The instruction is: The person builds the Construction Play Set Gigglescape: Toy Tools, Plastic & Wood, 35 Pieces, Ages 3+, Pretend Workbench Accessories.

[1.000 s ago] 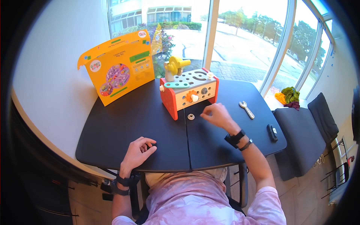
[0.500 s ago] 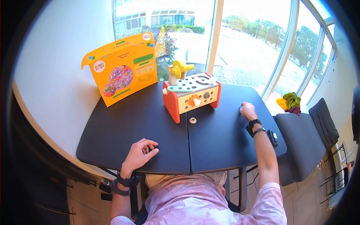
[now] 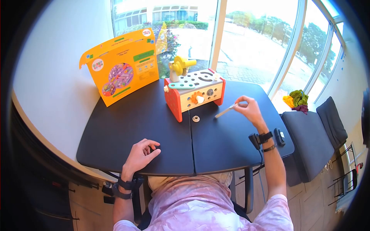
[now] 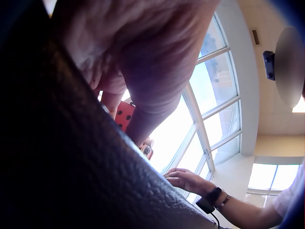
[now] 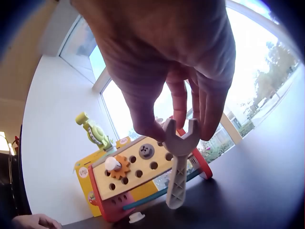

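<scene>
My right hand (image 3: 249, 110) pinches a pale toy wrench (image 5: 178, 174) between thumb and fingers at its forked end. In the right wrist view the wrench's shaft hangs downward over the table. My left hand (image 3: 140, 156) rests on the table near the front edge, its fingers loosely bent and holding nothing. Beyond the wrench stands a toy workbench (image 3: 214, 97) with red sides. An orange gear (image 5: 120, 167) with a white peg and a grey round piece (image 5: 146, 151) sit on its front. A small pale ring-shaped piece (image 3: 196, 119) lies on the table before it.
A yellow piece (image 3: 180, 66) and a teal strip (image 3: 181, 86) with holes are on the workbench top. Behind and left stands an orange box (image 3: 123, 69). A small black case (image 3: 279, 137) lies at the table's right edge. Windows line the far side.
My right hand went right to the wrench on the table, took hold of it, and now has it raised and swung leftward. My left hand has stayed in place.
</scene>
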### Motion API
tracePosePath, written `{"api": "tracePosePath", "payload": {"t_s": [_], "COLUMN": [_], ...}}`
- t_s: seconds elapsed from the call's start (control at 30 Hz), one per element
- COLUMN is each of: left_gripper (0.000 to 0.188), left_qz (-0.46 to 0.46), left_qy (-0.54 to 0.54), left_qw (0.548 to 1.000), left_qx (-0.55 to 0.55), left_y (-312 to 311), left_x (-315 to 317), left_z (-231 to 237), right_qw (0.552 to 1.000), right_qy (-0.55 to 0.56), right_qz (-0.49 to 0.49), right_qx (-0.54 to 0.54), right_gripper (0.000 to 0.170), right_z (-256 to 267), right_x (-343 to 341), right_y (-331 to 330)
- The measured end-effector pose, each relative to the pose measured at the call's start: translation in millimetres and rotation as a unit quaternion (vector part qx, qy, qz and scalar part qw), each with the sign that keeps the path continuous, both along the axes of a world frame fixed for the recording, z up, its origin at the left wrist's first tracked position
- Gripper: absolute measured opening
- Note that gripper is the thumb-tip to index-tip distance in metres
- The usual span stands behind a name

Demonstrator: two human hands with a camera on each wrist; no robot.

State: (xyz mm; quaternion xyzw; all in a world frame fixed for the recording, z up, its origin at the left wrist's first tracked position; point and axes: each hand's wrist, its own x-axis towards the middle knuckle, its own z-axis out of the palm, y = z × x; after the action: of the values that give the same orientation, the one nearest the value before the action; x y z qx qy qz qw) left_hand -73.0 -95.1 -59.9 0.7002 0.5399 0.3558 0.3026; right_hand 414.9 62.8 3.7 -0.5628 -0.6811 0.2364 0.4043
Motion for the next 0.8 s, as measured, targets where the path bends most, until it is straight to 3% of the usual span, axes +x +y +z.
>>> {"api": "tracePosePath", "payload": {"t_s": [0.03,0.13,0.43,0.53,0.8], "left_gripper": [0.028,0.028,0.027,0.029,0.029], "left_qz": [0.001,-0.001,-0.001,-0.001,-0.007], "left_qy": [0.001,0.0,0.023,0.018,0.006], "left_qw": [1.0,1.0,1.0,1.0,1.0], "left_qx": [0.001,0.003,0.007,0.006,0.0], "left_y": [0.4,0.3,-3.2,-1.9,0.5], "left_x": [-0.1,-0.5,3.0,2.1,-1.6], "left_z": [0.2,-1.7,2.7,0.9,-2.8], "right_qw": [0.999,0.998,0.979,0.963,0.973], "right_qy": [0.027,-0.016,-0.192,-0.25,-0.214], "right_qz": [0.018,0.039,0.044,0.032,0.015], "right_qx": [-0.024,0.036,0.045,0.1,0.086], "right_gripper": [0.029,0.025,0.036,0.038,0.041], "right_z": [-5.1,-27.6,-58.2,-67.5,-61.0], "right_x": [-5.3,-13.9,-47.2,-54.2,-63.4], "right_y": [-7.0,-11.8,32.6,47.8,48.6]}}
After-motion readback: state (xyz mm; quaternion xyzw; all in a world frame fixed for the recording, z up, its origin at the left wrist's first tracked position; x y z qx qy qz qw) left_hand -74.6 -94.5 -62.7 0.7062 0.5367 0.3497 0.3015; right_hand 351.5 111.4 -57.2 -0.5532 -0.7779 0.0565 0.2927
